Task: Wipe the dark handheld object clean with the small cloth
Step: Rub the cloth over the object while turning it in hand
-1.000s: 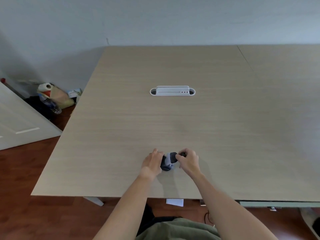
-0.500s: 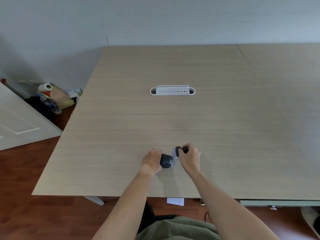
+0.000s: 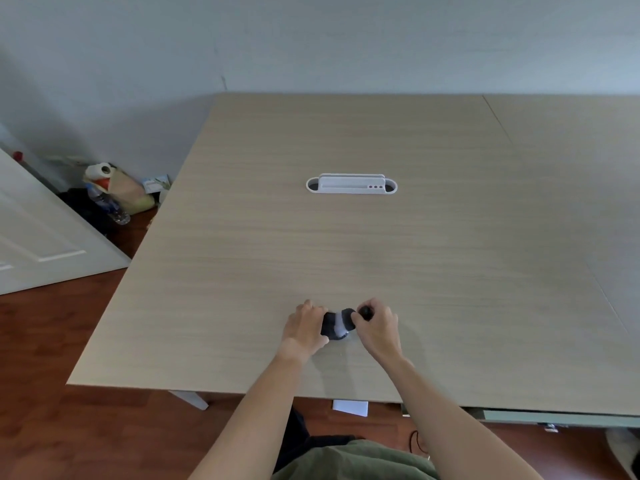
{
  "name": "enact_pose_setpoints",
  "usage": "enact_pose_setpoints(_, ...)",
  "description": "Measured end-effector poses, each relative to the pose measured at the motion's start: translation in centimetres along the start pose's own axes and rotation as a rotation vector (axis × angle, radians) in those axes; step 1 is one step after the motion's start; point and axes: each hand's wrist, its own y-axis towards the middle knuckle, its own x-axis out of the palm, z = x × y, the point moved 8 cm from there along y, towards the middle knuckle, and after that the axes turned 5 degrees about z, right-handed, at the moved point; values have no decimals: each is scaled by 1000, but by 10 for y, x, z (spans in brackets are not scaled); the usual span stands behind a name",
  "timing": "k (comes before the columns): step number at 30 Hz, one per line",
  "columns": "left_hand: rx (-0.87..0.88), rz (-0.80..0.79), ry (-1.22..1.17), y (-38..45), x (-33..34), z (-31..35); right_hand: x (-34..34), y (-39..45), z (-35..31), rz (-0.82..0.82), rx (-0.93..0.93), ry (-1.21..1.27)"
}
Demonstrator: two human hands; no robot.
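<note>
Big light wood-grain table [image 3: 346, 244], with a white oblong desk organizer [image 3: 351, 184] sitting mid-table. Off to the left on the reddish wood floor [image 3: 52, 427]: a paper towel roll [image 3: 101, 170], a plastic water bottle [image 3: 112, 209], and a white door [image 3: 38, 233] leaning open. A white paper scrap [image 3: 350, 407] lies under the table's near edge.

left hand [image 3: 304, 327] grips dark object [image 3: 328, 328] | right hand [image 3: 377, 329] presses cloth [image 3: 341, 323]
</note>
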Motion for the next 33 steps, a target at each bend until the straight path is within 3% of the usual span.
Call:
enact_pose_setpoints(3,6,1,8,-1,1,0,-20,-2,2,226,47,84)
enact_pose_setpoints(9,0,31,-16,0,-5,-3,9,-5,-6,-83,-36,37)
enact_pose_setpoints(13,-32,18,-52,3,-7,-8,-11,-4,-1,149,30,78)
enact_pose_setpoints(17,-34,15,-77,3,-7,-10,11,-5,-9,-113,-25,56)
enact_pose_setpoints(22,-11,23,-43,0,-5,-9,-9,-3,-9,99,-27,51)
enact_pose_setpoints(26,-11,49,-109,-1,-7,-13,14,-9,-12,-190,-58,-7)
enact_pose_setpoints(30,-19,26,-142,0,-8,-15,-8,-8,-5,44,5,-56)
enact_pose_setpoints(33,-21,24,-146,0,-9,-16,-4,-8,-7,3,15,-85)
